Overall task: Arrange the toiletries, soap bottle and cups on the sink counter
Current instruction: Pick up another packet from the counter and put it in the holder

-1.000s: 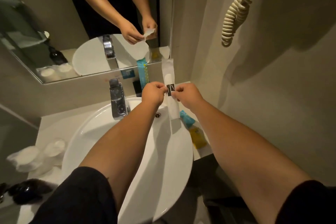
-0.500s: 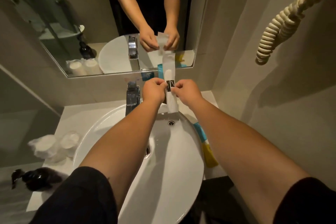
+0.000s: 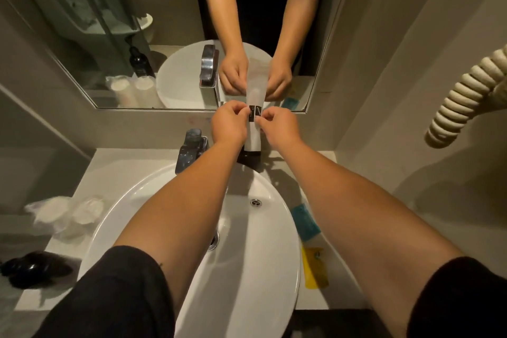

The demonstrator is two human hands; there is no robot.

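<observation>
A long white toiletry packet (image 3: pixel 253 133) with a small black label stands upright behind the basin, in front of the mirror. My left hand (image 3: pixel 229 125) pinches its left edge and my right hand (image 3: pixel 278 126) pinches its right edge, both at the label. A dark box (image 3: pixel 249 159) sits just under the packet's lower end. On the counter to the right of the basin lie a blue sachet (image 3: pixel 305 221) and a yellow sachet (image 3: pixel 314 266). Two plastic-wrapped cups (image 3: pixel 65 211) stand at the left. The black soap bottle (image 3: pixel 35 269) lies on its side at the front left.
The round white basin (image 3: pixel 269 269) fills the counter's middle, with the chrome tap (image 3: pixel 190 149) at its back. The mirror (image 3: pixel 115 35) hangs on the wall behind. A coiled cream cord (image 3: pixel 463 99) hangs on the right wall. The counter ends at the left past the cups.
Both hands have carried the white packet farther back, from over the basin to the mirror's lower edge. My head has turned left and down, so the sachets now sit lower in view.
</observation>
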